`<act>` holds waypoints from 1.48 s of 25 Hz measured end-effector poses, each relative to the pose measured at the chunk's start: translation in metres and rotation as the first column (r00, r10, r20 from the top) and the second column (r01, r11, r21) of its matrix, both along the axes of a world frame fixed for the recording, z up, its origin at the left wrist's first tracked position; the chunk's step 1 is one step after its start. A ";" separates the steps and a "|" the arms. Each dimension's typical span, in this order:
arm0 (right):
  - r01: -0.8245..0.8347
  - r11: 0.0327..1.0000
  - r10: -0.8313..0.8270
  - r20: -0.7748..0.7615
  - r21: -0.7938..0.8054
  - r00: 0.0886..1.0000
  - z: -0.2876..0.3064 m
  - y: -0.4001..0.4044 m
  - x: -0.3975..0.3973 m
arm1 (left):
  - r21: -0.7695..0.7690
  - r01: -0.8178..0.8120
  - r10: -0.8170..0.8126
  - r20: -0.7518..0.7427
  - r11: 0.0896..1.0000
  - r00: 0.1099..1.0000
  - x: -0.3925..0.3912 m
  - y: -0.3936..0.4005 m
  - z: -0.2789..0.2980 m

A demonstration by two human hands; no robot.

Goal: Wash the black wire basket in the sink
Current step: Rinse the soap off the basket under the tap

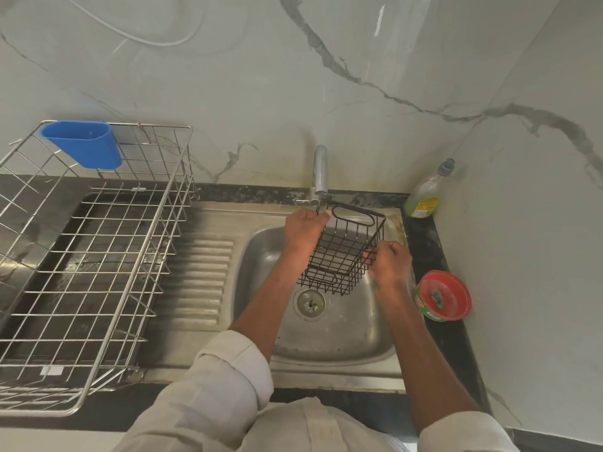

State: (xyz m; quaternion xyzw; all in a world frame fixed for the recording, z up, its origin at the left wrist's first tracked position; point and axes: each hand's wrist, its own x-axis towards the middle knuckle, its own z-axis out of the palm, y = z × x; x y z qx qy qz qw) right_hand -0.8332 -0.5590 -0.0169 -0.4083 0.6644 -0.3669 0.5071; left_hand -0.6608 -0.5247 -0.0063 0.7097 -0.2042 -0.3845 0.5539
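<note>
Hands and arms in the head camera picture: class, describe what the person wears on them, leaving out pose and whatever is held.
Both hands, the left hand and the right hand, are bare: no gloves, rings or watch show. The forearms are bare too. The left sleeve is of pale cream cloth, rolled up into a thick cuff near the elbow. The right sleeve is of the same cloth, also pushed up.

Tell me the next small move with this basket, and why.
Probably turn on the tap: no water is visibly running, and both the left hand and the right hand grip the black wire basket tilted over the sink, just below the spout.
</note>
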 end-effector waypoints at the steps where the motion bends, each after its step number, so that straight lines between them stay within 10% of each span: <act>1: 0.013 1.000 -0.013 -0.005 0.011 1.000 0.000 -0.001 -0.001 | -0.003 0.017 -0.017 0.015 1.000 1.000 -0.001 -0.002 0.002; 14: -0.113 0.989 0.113 -0.010 -0.099 0.994 0.002 0.005 0.013 | 0.020 -0.119 0.121 -0.104 0.993 0.987 0.023 0.020 -0.008; 37: 0.054 0.993 -0.073 0.184 0.109 0.980 0.021 -0.014 0.007 | 0.170 0.179 -0.108 -0.360 0.969 0.927 0.014 -0.072 -0.011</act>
